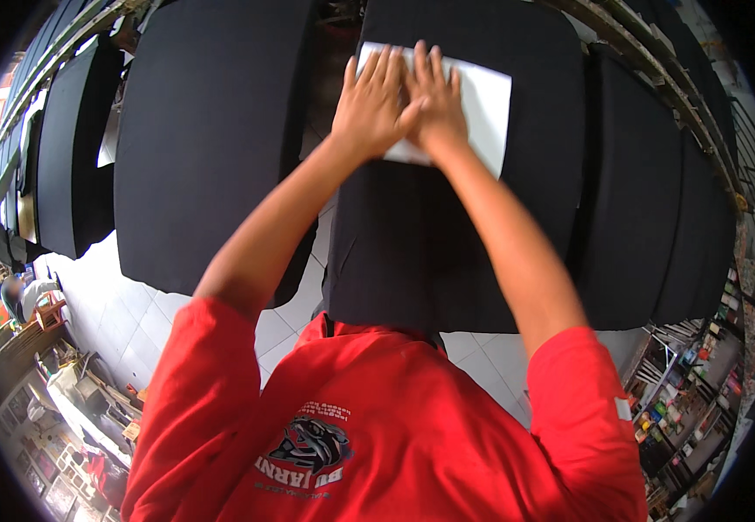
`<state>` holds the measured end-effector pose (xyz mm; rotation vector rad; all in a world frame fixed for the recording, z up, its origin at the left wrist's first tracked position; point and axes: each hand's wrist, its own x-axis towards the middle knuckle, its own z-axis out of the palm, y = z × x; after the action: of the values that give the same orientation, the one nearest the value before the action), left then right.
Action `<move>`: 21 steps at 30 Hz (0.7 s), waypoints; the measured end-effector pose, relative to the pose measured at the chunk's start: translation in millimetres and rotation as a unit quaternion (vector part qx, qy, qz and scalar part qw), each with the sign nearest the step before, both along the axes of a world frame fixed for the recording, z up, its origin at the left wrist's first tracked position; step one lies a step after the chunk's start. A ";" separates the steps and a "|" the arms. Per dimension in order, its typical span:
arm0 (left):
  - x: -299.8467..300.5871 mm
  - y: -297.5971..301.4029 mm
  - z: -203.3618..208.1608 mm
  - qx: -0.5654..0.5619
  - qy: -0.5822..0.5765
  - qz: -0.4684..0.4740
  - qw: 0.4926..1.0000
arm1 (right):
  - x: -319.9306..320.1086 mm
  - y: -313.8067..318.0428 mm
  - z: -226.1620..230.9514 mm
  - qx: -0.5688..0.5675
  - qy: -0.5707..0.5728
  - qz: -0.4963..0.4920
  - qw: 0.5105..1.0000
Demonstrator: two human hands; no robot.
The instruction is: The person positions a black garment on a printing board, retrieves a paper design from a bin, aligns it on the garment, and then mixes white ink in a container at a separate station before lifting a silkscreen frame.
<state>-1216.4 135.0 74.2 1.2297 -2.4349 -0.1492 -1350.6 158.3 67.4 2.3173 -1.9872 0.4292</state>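
A white sheet (487, 109) lies on a black cloth-covered panel (447, 252) straight ahead of me. On the sheet's left part my left hand (372, 106) rests flat, fingers stretched out and pointing away from me. My right hand (437, 103) presses flat just beside it, its fingers also stretched and slightly spread. The two hands touch or overlap around the left thumb. Both palms face down, so what lies directly under them is hidden. The sheet's right side shows bare beyond my right hand.
Another wide black panel (208, 148) stands to the left, across a narrow gap. More black panels (634, 200) continue on the right. Pale floor tiles (134, 317) show below. Shelves of small coloured containers (691, 400) are at lower right. A person (25, 296) sits far left.
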 end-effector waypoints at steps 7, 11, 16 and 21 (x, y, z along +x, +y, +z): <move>-129.3 -33.7 -4.8 -0.046 0.022 0.000 0.999 | -122.3 -21.6 3.9 -0.031 0.023 -0.018 0.999; -90.0 124.9 16.0 0.097 0.020 -0.067 0.993 | -78.1 136.6 36.0 0.121 -0.015 -0.063 0.991; 45.7 202.9 30.9 0.209 -0.076 -0.026 0.975 | 40.1 199.8 32.1 0.240 -0.090 0.011 0.966; 33.1 119.3 17.1 0.025 -0.079 0.041 0.996 | 27.5 108.9 14.2 0.037 -0.049 0.084 0.995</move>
<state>-1183.3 254.3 91.3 1.4109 -2.5223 -0.0929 -1323.1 267.2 81.5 2.5696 -1.8859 0.4976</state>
